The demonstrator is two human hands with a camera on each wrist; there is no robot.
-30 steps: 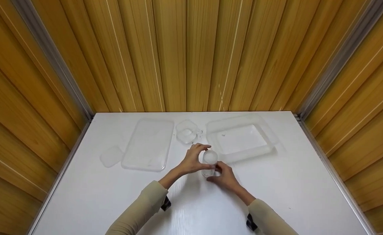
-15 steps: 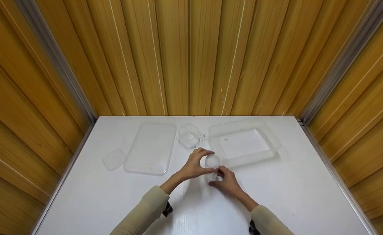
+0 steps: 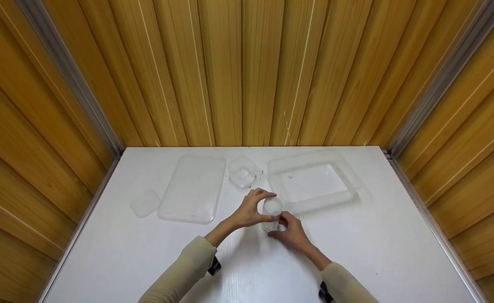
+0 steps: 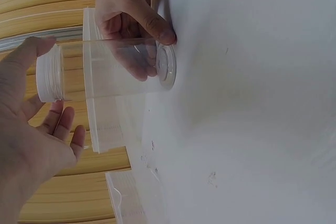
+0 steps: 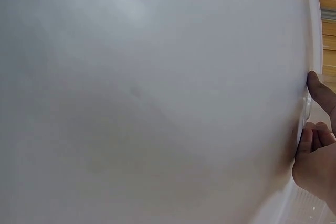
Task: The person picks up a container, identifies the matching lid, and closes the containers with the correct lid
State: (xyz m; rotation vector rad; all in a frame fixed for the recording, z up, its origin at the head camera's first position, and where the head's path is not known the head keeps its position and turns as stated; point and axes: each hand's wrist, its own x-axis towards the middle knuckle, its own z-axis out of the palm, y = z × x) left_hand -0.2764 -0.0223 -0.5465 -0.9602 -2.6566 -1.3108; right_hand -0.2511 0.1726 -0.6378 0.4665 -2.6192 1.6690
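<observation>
A staged recording booth rather than a home: a bare white table (image 3: pixel 377 252) boxed in by wood-panelled walls (image 3: pixel 247 71) on 3 sides.

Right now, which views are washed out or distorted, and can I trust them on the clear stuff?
Head view: even light, wide-angle bend, clear plastic jar nearly vanishes against the white table. Left wrist: jar sharp, sideways. Right wrist: blank white blur.

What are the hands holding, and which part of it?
A clear jar: the right hand grips its bottom end, the left hand curls round its threaded top.
</observation>
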